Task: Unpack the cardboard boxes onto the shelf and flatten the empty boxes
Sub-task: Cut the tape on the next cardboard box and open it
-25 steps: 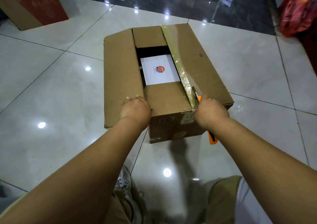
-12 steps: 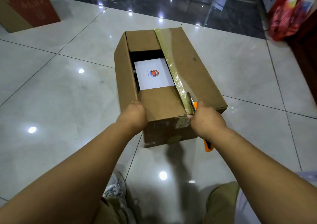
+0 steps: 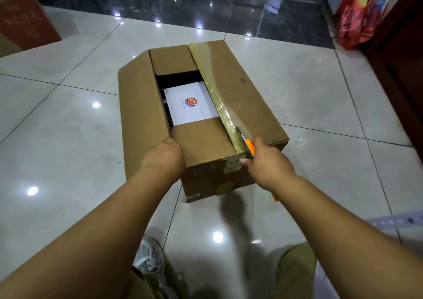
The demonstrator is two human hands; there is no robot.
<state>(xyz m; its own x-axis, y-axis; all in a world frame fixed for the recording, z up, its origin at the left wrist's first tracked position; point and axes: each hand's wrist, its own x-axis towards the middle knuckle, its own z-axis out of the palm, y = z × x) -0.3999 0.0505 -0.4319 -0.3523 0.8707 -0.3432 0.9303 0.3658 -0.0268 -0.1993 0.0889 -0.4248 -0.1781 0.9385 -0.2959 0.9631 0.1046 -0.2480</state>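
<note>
On the tiled floor [image 3: 68, 138], at the centre of the view, sits the cardboard box [image 3: 240, 97], half opened: its left long flap [image 3: 142, 106] stands up, the right long flap still lies flat with a strip of tape [image 3: 219, 102] along its inner edge, and a white carton [image 3: 192, 104] shows in the gap between the two short flaps. At 7 o'clock of the box, the left hand [image 3: 163, 158] has its fingers curled over the near end of the raised flap, gripping it. At 5 o'clock, the right hand [image 3: 267, 163] is closed round an orange utility knife [image 3: 248, 146], blade resting at the near end of the tape. To finish this opening cleanly, I judge the blade should stay shallow and ride the seam, so the carton underneath is not scored, with the cutting stroke kept away from the left hand; then fold the right flap outward. Unpacking has not begun. At 10 o'clock, well apart, stands a red-printed box [image 3: 25, 24]
</note>
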